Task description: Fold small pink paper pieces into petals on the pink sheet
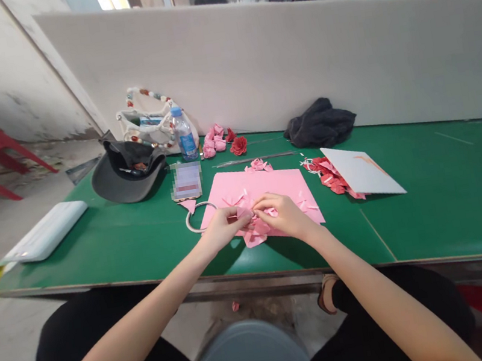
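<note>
head | left hand [227,226], right hand [286,216] pinching creased pink paper scrap [253,231] | matte pink card sheet [251,188] beneath

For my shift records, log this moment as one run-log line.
left hand: pinching pink paper pieces | right hand: pinching same pieces | beneath: pink sheet | surface: green workbench

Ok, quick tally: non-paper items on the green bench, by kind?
Black cap: 1
Plastic water bottle: 1
Phone: 1
Metal ring: 1
White case: 1
Dark cloth bundle: 1
White beaded bag: 1
Thin metal rod: 1
Total: 8
Whatever lies inside the cap is unclear and not counted.
</note>
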Tool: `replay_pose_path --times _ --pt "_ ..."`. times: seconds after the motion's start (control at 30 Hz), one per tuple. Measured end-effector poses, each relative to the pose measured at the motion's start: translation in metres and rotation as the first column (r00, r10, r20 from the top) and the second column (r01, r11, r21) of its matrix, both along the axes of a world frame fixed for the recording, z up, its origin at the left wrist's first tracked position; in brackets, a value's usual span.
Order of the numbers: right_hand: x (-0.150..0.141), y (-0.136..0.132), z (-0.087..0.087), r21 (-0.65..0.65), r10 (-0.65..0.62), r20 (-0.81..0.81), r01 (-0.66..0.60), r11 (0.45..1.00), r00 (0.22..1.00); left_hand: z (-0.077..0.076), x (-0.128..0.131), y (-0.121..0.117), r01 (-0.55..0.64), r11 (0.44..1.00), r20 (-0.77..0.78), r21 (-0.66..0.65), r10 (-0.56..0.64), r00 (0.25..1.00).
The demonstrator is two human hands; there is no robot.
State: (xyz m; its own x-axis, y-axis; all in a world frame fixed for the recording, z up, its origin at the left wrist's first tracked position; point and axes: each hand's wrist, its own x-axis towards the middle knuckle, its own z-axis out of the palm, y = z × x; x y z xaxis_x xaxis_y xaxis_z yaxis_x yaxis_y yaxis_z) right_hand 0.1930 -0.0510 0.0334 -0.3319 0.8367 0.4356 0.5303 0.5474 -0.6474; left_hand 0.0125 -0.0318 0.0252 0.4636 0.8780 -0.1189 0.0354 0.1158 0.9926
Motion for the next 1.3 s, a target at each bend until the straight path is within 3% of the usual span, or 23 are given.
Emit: replay_pose_path --times 0.43,0.7,0.83,0.97,1.03,1.13,1.2,1.3 --pt "0.002 0.0 0.001 0.007 0.015 0.039 -0.016 1.0 0.999 0.001 0.0 0.0 0.005 1.0 -0.016 -0.013 -0.005 1.0" --pt "0.003 0.002 0.0 -0.052 0.011 -0.045 -0.013 0.999 0.999 0.005 0.001 -0.002 0.023 1.0 -0.025 -0.004 -0.023 0.999" --pt "0.009 0.004 0.0 -0.036 -0.13 -0.127 0.126 0.991 0.983 0.006 -0.001 -0.002 0.018 1.0 -0.019 -0.021 -0.018 1.0" --pt "0.02 0.01 -0.003 -0.088 -0.329 -0.284 0.318 0.944 0.9 0.008 -0.004 0.0 0.056 0.998 0.055 -0.011 -0.055 0.997" --pt "0.022 0.012 -0.004 -0.157 -0.308 -0.309 0.272 0.95 0.9 0.009 -0.005 0.001 0.082 0.996 0.095 -0.015 -0.08 0.992" --pt "0.016 0.009 -0.003 -0.306 -0.155 -0.418 0.022 0.952 0.895 0.009 -0.005 0.002 0.096 0.995 0.13 -0.038 -0.09 0.987" --pt "0.009 0.006 -0.001 -0.368 -0.12 -0.545 -0.107 0.924 0.83 0.008 -0.005 0.003 0.073 0.996 0.137 -0.043 -0.067 0.988" --pt "0.001 0.002 0.002 -0.403 -0.151 -0.646 -0.167 0.9 0.748 0.006 -0.005 0.004 0.045 0.998 0.116 -0.045 -0.039 0.992"
